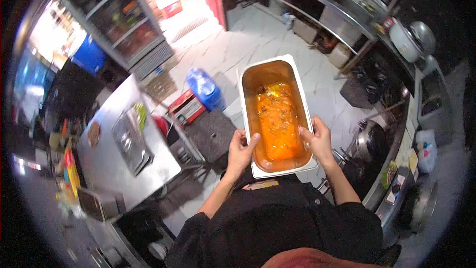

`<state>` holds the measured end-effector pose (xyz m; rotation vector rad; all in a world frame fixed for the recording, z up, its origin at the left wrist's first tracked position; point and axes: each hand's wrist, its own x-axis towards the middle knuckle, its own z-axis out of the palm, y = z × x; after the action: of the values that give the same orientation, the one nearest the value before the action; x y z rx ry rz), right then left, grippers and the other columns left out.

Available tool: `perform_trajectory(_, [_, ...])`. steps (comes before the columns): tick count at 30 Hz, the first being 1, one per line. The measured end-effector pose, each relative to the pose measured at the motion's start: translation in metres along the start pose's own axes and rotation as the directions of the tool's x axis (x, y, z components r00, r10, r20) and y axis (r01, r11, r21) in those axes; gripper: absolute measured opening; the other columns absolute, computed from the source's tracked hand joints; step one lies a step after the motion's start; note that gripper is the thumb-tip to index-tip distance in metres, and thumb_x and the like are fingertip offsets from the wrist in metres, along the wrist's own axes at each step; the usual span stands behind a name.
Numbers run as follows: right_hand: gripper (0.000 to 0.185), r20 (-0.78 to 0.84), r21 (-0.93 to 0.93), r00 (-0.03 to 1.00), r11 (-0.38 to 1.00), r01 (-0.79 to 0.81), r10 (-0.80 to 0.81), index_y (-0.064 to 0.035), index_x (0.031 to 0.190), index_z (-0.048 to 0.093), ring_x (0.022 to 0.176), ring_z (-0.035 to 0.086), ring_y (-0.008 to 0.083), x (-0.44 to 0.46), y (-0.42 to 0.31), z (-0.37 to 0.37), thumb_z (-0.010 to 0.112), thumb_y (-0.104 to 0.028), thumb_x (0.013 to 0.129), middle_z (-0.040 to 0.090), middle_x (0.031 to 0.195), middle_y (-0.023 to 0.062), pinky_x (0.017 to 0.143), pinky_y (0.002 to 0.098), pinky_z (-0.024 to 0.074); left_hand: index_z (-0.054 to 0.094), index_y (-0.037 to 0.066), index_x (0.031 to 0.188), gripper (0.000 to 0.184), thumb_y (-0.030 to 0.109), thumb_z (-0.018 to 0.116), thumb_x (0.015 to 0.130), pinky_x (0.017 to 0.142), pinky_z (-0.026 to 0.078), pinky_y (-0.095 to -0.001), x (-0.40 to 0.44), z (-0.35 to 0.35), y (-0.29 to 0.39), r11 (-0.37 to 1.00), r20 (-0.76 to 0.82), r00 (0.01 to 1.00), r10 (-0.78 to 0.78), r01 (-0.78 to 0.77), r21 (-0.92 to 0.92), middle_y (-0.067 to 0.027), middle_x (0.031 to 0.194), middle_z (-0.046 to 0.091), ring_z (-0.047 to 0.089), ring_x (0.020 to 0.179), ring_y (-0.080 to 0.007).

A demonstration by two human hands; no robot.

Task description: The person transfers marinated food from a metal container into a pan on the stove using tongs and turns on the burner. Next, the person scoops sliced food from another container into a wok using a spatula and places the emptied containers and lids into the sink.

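The left hand (240,154), just below the centre of the frame, is curled partly closed on the left rim of a deep pan (268,73), thumb laid over the edge; the right hand (319,141) grips the opposite rim likewise, with the fingers beneath both sides mostly hidden. The pan is at the centre of the frame, in the air before the dark shirt (277,221), with orange, oily-looking food (278,124) inside. At left, the corner of the metal table (151,178) stands near enough that a turn that way might knock the pan or an elbow. Left of centre, the red box (186,109), blue bag (206,91) and dark mat (210,134) lie on the floor and could catch a foot hidden below the pan. In the middle, no lid covers the food, so a tilt or sudden stop could slop liquid over the rim, and greasy thumbs might slip. At right, the lidded pot (368,139) could be bumped by the right elbow.
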<state>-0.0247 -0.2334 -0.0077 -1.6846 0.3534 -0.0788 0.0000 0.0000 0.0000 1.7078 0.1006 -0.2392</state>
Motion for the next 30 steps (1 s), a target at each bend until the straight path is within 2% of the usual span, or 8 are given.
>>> perform_trajectory(2, [0.02, -0.188, -0.045, 0.981, 0.998, 0.035, -0.043, -0.0035, 0.073, 0.046, 0.058, 0.037, 0.0061, -0.019, 0.008, -0.005, 0.065, -0.006, 0.075, 0.045, 0.062, -0.0006, 0.051, 0.0237, 0.032, 0.048, 0.001, 0.096, 0.029, 0.017, 0.067, 0.082, 0.068, 0.046, -0.0252, 0.008, 0.019, 0.002, 0.998, 0.08, 0.996, 0.037, -0.032, -0.056, -0.0064, 0.083, 0.059, 0.054, 0.074, -0.0104])
perform_trajectory(3, [0.021, -0.253, -0.13, 0.956, 0.985, 0.118, -0.148, -0.0035, 0.072, 0.045, 0.058, 0.036, 0.0061, 0.051, 0.007, -0.095, 0.065, -0.005, 0.075, 0.043, 0.062, -0.0012, 0.051, 0.0236, 0.0315, 0.047, 0.0, 0.096, 0.028, 0.015, 0.066, 0.083, 0.071, 0.045, -0.0256, 0.076, 0.129, 0.005, 0.985, 0.146, 0.985, 0.089, -0.066, -0.156, -0.0076, 0.085, 0.058, 0.054, 0.077, -0.0116])
perform_trajectory(6, [0.024, -0.362, -0.318, 0.895, 0.937, 0.142, -0.258, -0.0039, 0.07, 0.041, 0.059, 0.032, 0.0063, 0.068, -0.024, -0.214, 0.065, 0.0, 0.074, 0.036, 0.063, -0.0035, 0.051, 0.0228, 0.0296, 0.046, -0.001, 0.097, 0.023, 0.007, 0.062, 0.083, 0.079, 0.042, -0.0268, 0.108, 0.263, 0.036, 0.929, 0.318, 0.94, 0.126, 0.001, -0.371, -0.0097, 0.092, 0.056, 0.052, 0.086, -0.0139])
perform_trajectory(13, [0.027, -0.471, -0.246, 0.857, 0.964, 0.1, -0.209, -0.0049, 0.068, 0.04, 0.058, 0.029, 0.006, 0.177, -0.009, -0.232, 0.066, -0.001, 0.074, 0.032, 0.063, -0.0039, 0.051, 0.0225, 0.0274, 0.047, 0.001, 0.1, 0.025, -0.005, 0.058, 0.079, 0.085, 0.039, -0.0286, 0.231, 0.305, 0.071, 0.96, 0.391, 0.895, 0.216, -0.121, -0.252, -0.0067, 0.096, 0.057, 0.05, 0.093, -0.0146])
perform_trajectory(17, [0.026, -0.416, -0.142, 0.898, 0.985, 0.093, -0.145, -0.0046, 0.069, 0.041, 0.059, 0.035, 0.0048, 0.287, -0.016, -0.25, 0.066, -0.001, 0.075, 0.037, 0.063, -0.0036, 0.052, 0.0217, 0.0326, 0.046, 0.0, 0.1, 0.028, -0.011, 0.054, 0.075, 0.091, 0.035, -0.0289, 0.321, 0.334, 0.102, 0.909, 0.341, 0.92, 0.192, -0.036, -0.415, -0.0091, 0.099, 0.054, 0.048, 0.098, -0.0166])
perform_trajectory(24, [0.024, -0.18, 0.106, 0.983, 0.992, 0.065, -0.046, -0.0039, 0.097, 0.045, 0.073, 0.051, 0.0043, 0.44, -0.04, -0.277, 0.062, -0.016, 0.086, 0.057, 0.079, 0.0008, 0.057, 0.0198, 0.0406, 0.044, 0.007, 0.087, 0.025, -0.01, 0.053, 0.072, 0.073, 0.042, -0.0268, 0.464, 0.363, 0.146, 0.95, 0.271, 0.95, 0.158, -0.071, -0.305, -0.004, 0.081, 0.053, 0.051, 0.079, -0.0125])
perform_trajectory(27, [0.038, -0.233, 0.009, 0.971, 0.999, -0.052, 0.053, -0.0062, 0.109, 0.044, 0.08, 0.059, 0.0114, 0.492, -0.042, -0.315, 0.065, -0.025, 0.083, 0.061, 0.088, 0.0075, 0.061, 0.0224, 0.046, 0.045, 0.005, 0.086, 0.024, -0.011, 0.051, 0.069, 0.069, 0.044, -0.0276, 0.518, 0.376, 0.177, 0.928, 0.22, 0.975, 0.039, 0.047, -0.371, -0.0052, 0.08, 0.052, 0.051, 0.077, -0.0141])
perform_trajectory(30, [0.038, -0.272, -0.105, 0.962, 0.994, -0.036, 0.006, -0.0091, 0.112, 0.047, 0.074, 0.06, 0.0104, 0.568, -0.023, -0.388, 0.064, -0.028, 0.084, 0.063, 0.094, 0.0077, 0.06, 0.0225, 0.0458, 0.046, 0.004, 0.088, 0.027, -0.011, 0.052, 0.066, 0.063, 0.046, -0.0286, 0.594, 0.393, 0.173, 0.95, 0.082, 0.993, 0.083, -0.054, -0.309, -0.0067, 0.081, 0.054, 0.054, 0.075, -0.0162])
